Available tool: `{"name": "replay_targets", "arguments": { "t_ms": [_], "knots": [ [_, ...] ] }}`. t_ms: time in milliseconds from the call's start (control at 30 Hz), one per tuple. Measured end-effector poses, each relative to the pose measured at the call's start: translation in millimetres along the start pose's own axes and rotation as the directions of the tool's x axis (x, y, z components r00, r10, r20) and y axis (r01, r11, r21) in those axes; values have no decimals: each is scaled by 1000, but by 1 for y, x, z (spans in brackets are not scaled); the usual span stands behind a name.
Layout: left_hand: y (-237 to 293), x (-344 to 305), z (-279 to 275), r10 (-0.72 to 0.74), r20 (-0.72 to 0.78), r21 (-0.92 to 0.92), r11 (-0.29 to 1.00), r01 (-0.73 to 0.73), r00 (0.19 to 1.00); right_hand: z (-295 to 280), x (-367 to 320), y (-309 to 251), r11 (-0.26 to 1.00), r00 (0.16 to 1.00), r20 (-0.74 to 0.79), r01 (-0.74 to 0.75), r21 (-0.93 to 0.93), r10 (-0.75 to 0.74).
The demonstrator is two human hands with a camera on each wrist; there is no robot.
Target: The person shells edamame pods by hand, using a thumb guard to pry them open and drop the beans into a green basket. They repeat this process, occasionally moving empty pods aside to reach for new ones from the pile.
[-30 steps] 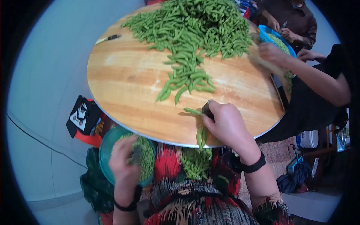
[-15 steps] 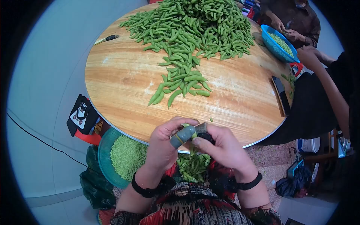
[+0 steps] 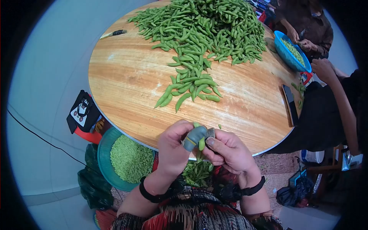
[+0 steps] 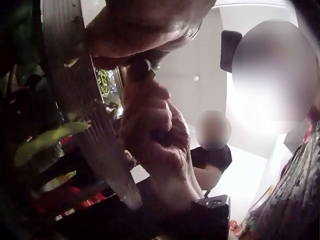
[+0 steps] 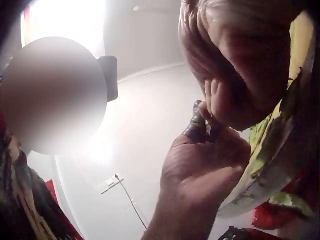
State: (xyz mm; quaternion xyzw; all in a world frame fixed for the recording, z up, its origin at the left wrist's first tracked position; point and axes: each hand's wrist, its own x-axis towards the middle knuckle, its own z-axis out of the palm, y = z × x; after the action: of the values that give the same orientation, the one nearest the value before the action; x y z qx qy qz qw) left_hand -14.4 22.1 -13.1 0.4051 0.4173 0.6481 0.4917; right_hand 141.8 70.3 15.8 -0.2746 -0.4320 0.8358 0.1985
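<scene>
Between my two hands, over the near table edge, is a green soybean pod [image 3: 201, 144]. My left hand [image 3: 171, 149] pinches it, its thumb wearing a grey cover [image 3: 194, 138] with a yellow band. From the other side my right hand [image 3: 233, 152] holds the pod with thumb and fingers, a dark grey cover [image 3: 210, 133] on one finger. In the right wrist view the left thumb's cover [image 5: 196, 120] points upward. Below the hands, a bunch of pods [image 3: 197, 173] lies at the lap. More pods [image 3: 191, 86] trail across the table from a big heap.
The round wooden table [image 3: 126, 84] carries the pod heap [image 3: 214, 30], a knife [image 3: 114, 33] and a phone [image 3: 290, 104]. A teal basket [image 3: 102, 163] of shelled beans [image 3: 131, 159] stands at lower left. Two other people sit at the right near a blue basket [image 3: 281, 48].
The left hand came from over the teal basket and the right hand from the table, carrying pods. They met at the pod and stay together, fingers shifting slightly on it.
</scene>
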Motion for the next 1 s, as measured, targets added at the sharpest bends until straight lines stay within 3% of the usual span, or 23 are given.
{"name": "replay_targets", "arguments": {
  "t_ms": [67, 133, 167, 233, 267, 333, 367, 400, 433, 467, 500, 567, 600, 667, 700, 733, 767, 800, 833, 867, 900, 967, 1000],
  "knots": [
    [1, 1, 1, 47, 18, 75, 996, -48, 999, 1, -1, 1, 994, 1000, -6, -30, 105, 30],
    [2, 4, -2, -71, 114, -185, 979, 91, 991, 0, -4, 1, 968, 998, 42, -64, 245, 56],
    [3, 7, -3, -71, 113, -185, 978, 91, 991, 0, -5, 1, 968, 998, 42, -65, 244, 57],
    [5, 12, -4, -106, 311, -538, 800, 267, 944, -1, -5, 2, 921, 990, 131, -102, 375, 56],
    [7, 13, -2, -104, 313, -538, 800, 267, 944, -2, -4, 1, 922, 990, 130, -100, 374, 55],
    [9, 13, 5, -232, 126, -367, 893, 262, 965, -3, 0, 0, 975, 999, -38, 19, 223, -11],
    [7, 12, 11, -229, 127, -371, 891, 260, 965, -4, 3, 2, 976, 999, -39, 18, 218, -10],
    [5, 12, 18, -176, 16, -150, 973, 176, 984, -4, 8, 5, 924, 946, -184, 198, -329, -268],
    [5, 11, 22, -97, -80, 88, 991, 104, 992, -1, 12, 6, 574, 824, -162, 223, -787, -543],
    [-2, 14, 21, -85, -118, 58, 994, 92, 989, 3, 13, 2, 501, 797, -178, 174, -848, -577],
    [-5, 14, 22, -82, -121, 55, 994, 90, 989, 3, 16, 1, 498, 798, -174, 175, -849, -576],
    [-8, 14, 24, -150, -148, -76, 987, 140, 978, 2, 22, 0, 870, 853, -386, 145, -471, -351],
    [-9, 14, 24, -143, -152, -79, 988, 132, 978, 5, 25, -1, 941, 878, -357, 246, -234, -319],
    [-9, 12, 24, -111, -162, 14, 993, 115, 981, 10, 30, 10, 908, 841, -391, 246, -340, -374],
    [-11, 12, 22, -104, -159, 16, 994, 108, 982, 10, 31, 16, 866, 797, -421, 237, -440, -432],
    [-15, 11, 18, -38, -161, 164, 984, 64, 986, 8, 31, 18, 644, 735, -336, 175, -745, -589],
    [-15, 12, 16, 33, -154, 310, 951, 17, 988, 8, 29, 15, 639, 731, -331, 183, -747, -597],
    [-3, 11, 19, -115, -143, 143, 980, 136, 983, 9, 24, 7, 507, 689, -237, 217, -834, -685],
    [-4, 11, 17, -111, -141, 144, 981, 131, 984, 11, 19, 1, 364, 644, -134, 238, -901, -753],
    [-6, 11, 13, 43, -117, 372, 928, 4, 992, 14, 15, -7, 192, 582, -82, 130, -973, -809],
    [-7, 9, 10, 185, -56, 576, 808, -120, 981, 15, 15, -12, 191, 581, -83, 128, -973, -809],
    [-6, 6, 8, 211, 23, 505, 841, -194, 977, 16, 18, -20, -34, 685, 153, 184, -982, -712],
    [-4, 7, 6, 246, 97, 427, 865, -263, 965, 14, 17, -23, -23, 746, 162, 193, -981, -646]
  ]
}}
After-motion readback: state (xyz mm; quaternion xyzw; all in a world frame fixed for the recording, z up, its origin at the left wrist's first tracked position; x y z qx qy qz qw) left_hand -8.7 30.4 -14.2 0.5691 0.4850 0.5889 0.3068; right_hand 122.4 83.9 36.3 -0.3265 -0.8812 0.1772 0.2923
